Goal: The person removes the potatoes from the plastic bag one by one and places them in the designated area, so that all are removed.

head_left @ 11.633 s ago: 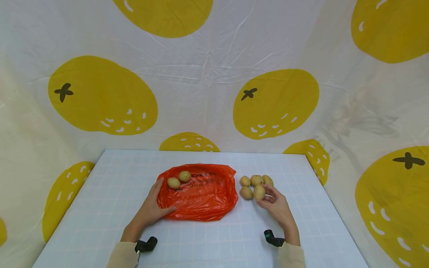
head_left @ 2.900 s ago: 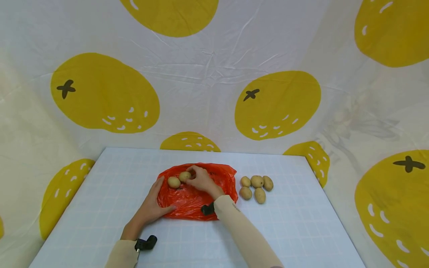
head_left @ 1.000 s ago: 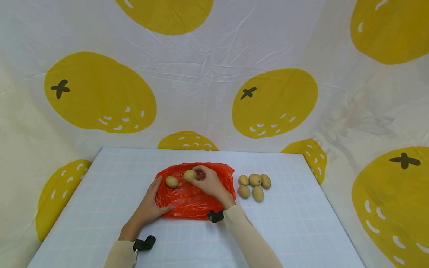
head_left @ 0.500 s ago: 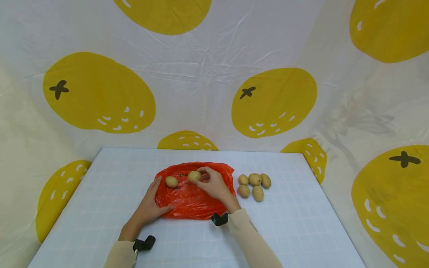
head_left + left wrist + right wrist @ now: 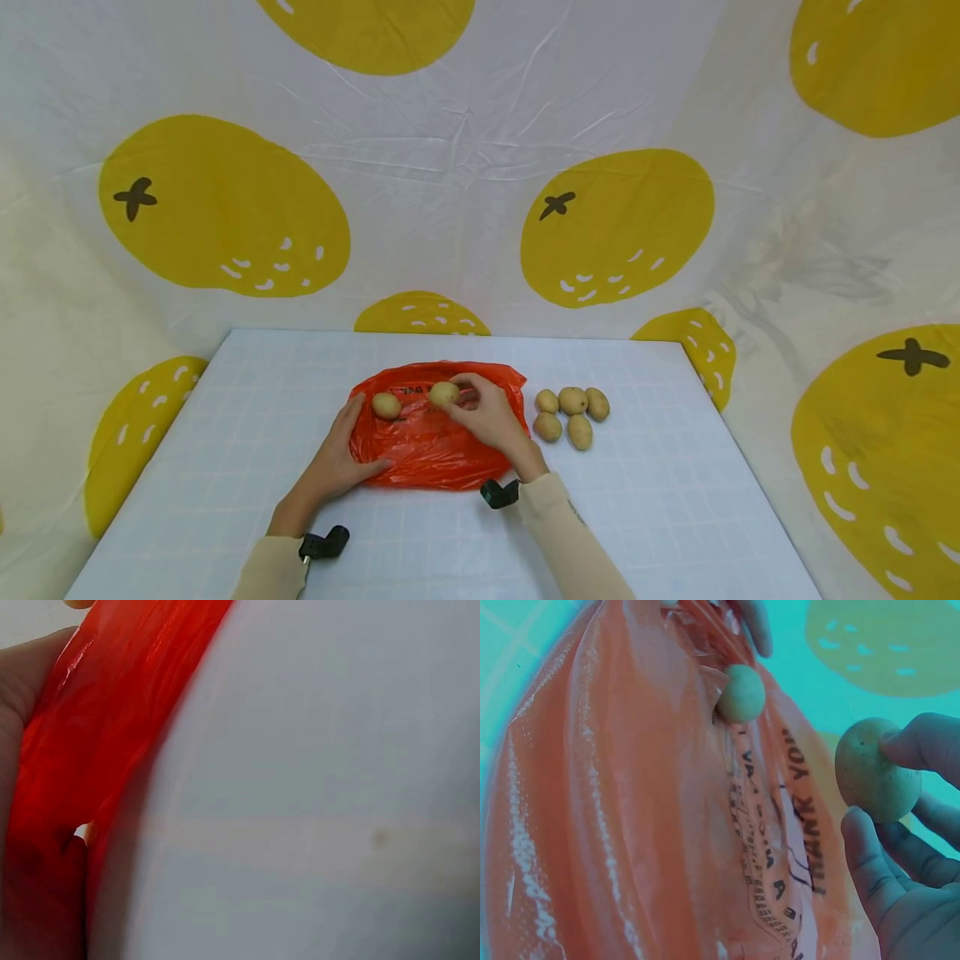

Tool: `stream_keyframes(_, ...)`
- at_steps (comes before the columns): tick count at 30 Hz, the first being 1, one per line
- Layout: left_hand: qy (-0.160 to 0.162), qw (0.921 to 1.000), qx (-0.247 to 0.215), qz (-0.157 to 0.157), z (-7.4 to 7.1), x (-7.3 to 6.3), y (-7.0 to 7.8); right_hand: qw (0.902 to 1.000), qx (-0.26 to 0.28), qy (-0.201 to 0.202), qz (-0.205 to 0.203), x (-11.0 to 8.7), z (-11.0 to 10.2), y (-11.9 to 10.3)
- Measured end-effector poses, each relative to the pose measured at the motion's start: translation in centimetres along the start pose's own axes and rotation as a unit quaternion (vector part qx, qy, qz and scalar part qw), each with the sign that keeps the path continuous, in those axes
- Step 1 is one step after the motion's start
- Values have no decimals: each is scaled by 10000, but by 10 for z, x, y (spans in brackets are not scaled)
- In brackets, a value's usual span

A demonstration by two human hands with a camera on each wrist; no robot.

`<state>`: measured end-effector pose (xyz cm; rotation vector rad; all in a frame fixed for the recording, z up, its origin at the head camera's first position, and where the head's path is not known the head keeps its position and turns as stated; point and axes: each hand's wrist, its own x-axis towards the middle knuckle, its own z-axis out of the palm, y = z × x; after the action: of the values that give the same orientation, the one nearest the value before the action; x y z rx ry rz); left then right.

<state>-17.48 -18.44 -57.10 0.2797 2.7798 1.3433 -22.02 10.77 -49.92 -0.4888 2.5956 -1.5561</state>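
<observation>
My right hand [image 5: 491, 417] pinches a small round potato [image 5: 443, 394] between thumb and fingertips, over the red plastic bag [image 5: 431, 458]. The right wrist view shows this potato [image 5: 866, 769] well above the bag's printed lettering. A second potato [image 5: 386, 406] lies on the bag's left part, close to the fingers of my left hand [image 5: 333, 458]. That hand rests along the bag's left edge, its fingers extended and its thumb at the front side. In the left wrist view, red plastic [image 5: 112, 712] covers part of the hand.
Several potatoes [image 5: 573, 401] stand grouped in two rows on the table, just right of the bag. A pale checked cloth [image 5: 660, 500] covers the table. Behind it hangs a white curtain [image 5: 450, 192] printed with large yellow fruit.
Since 2.9 seconds ago, my right hand has taken the right-hand potato off its spot beside the other on the bag and carried it rightward. My left hand stays in place.
</observation>
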Motion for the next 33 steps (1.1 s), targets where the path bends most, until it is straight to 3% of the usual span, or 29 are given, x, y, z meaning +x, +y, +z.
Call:
stream_keyframes(10, 13, 10000, 20, 15, 2, 2, 0, 9997, 105, 185, 80, -8, -13, -7)
stream_keyframes(26, -25, 10000, -1, -25, 0, 0, 1, 9959, 518, 696, -240, -18, -38, -14)
stream_keyframes(33, 16, 10000, 17, 43, -1, 0, 2, 9932, 634, 961, -177, -24, -53, -12)
